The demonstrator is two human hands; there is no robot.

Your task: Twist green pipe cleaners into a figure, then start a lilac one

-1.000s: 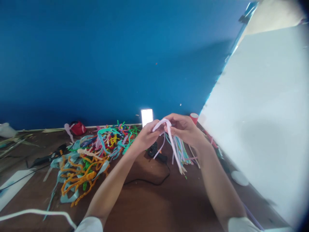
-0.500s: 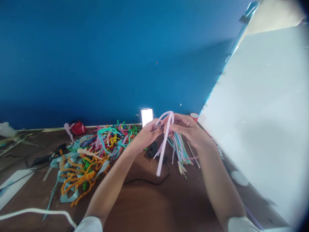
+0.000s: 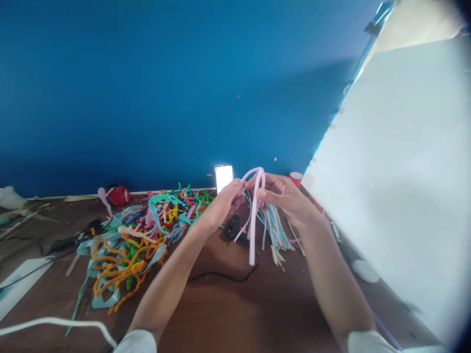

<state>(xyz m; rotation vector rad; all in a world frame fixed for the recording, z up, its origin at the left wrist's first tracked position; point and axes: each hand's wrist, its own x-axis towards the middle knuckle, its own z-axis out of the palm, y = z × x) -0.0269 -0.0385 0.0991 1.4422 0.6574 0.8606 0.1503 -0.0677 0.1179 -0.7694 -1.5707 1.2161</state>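
Note:
A pale lilac pipe cleaner (image 3: 253, 220) arches up between my two hands, its long end hanging down toward me. My left hand (image 3: 228, 200) is closed in a pinch on one part of it. Opposite, my right hand (image 3: 281, 196) pinches the same pipe cleaner near the bend, thumb and fingers pressed together. The exact spot where the fingertips meet is partly hidden behind the loop. Behind and below my right hand lies a bundle of pastel pipe cleaners (image 3: 274, 228) in lilac and mint.
Tangled coloured pipe cleaners (image 3: 140, 245) cover the table's left side. A lit phone (image 3: 223, 175) leans on the blue wall. Beneath my hands lies a black glue gun (image 3: 235, 229) with a cable. A red roll (image 3: 295, 179) and a large white board (image 3: 397, 196) are on the right.
The hanging end of the lilac pipe cleaner has swung slightly right and now hangs straighter. My left hand has turned a little, its fingers curling more. The table things stay put.

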